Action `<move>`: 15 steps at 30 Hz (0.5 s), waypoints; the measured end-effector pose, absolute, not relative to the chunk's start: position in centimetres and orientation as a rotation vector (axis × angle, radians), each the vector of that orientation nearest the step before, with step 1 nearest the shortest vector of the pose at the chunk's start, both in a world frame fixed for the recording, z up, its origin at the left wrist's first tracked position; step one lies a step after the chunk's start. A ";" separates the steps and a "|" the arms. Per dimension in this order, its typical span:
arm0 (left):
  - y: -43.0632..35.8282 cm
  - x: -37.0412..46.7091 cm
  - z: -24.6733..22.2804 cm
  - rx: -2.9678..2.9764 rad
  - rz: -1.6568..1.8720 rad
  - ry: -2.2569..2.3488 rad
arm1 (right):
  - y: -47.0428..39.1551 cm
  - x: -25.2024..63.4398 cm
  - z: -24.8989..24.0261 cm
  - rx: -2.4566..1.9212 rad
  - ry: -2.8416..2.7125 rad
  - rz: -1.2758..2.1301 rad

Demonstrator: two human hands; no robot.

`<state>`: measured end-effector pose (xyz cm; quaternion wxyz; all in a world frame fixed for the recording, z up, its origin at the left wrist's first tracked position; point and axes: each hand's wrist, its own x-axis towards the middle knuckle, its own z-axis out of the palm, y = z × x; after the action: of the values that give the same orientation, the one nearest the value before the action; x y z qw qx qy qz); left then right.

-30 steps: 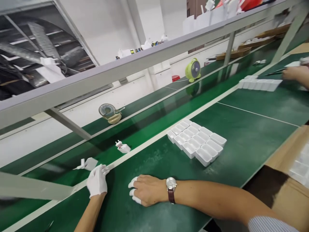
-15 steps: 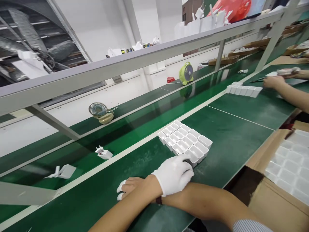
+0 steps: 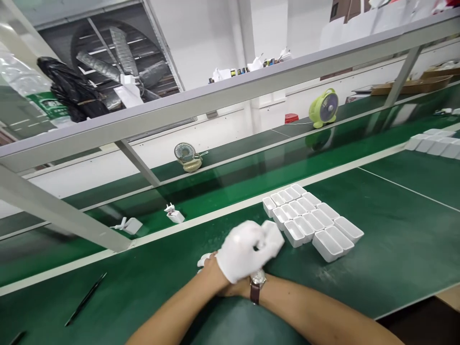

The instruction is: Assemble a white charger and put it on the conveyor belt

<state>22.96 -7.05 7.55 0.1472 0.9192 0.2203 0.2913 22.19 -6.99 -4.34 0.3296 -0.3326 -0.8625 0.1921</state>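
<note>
My left hand [image 3: 242,251], in a white glove, is closed around a small white plastic box [image 3: 275,235]. It holds the box just left of a block of similar open-topped white boxes [image 3: 304,211] standing in rows on the green table. My arms cross, the left one on top. Under my left wrist lies my right hand [image 3: 205,261], mostly hidden; its white-covered fingertips stretch out to the left over the table, with nothing visible in them. A wristwatch [image 3: 257,286] is on my right wrist.
Two white plug adapters [image 3: 175,214] lie on the strip beyond the pale rail. A black pen [image 3: 85,299] rests at left. Small fans [image 3: 324,108] stand at the back. More white boxes [image 3: 434,142] sit at far right. A slanted post [image 3: 61,211] and shelf bar cross the left.
My left hand has taken a white box from the near edge of the block and moved it left, away from the others. The camera view has turned left.
</note>
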 end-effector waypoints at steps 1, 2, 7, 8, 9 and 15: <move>-5.8 21.2 7.3 2.628 0.923 0.765 | -7.2 22.3 -4.2 -0.863 -2.278 0.481; -4.6 19.2 7.0 2.619 0.970 0.893 | -7.3 22.4 -4.0 -0.851 -2.318 0.437; 0.2 9.3 4.1 2.521 1.119 1.320 | -8.2 23.4 -2.9 -0.778 -2.419 0.300; 0.6 7.7 3.4 2.498 1.148 1.359 | -8.4 23.4 -2.7 -0.760 -2.426 0.293; 0.8 6.3 2.7 2.476 1.178 1.388 | -8.7 23.3 -2.4 -0.740 -2.425 0.294; 0.0 3.0 -1.0 2.344 1.278 1.481 | -10.5 23.1 0.4 -0.736 -2.158 0.638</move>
<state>2.98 -0.02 -1.00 0.0441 0.7670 0.4847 0.4182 23.07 -10.50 0.36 0.3775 -0.2878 -0.8440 0.2497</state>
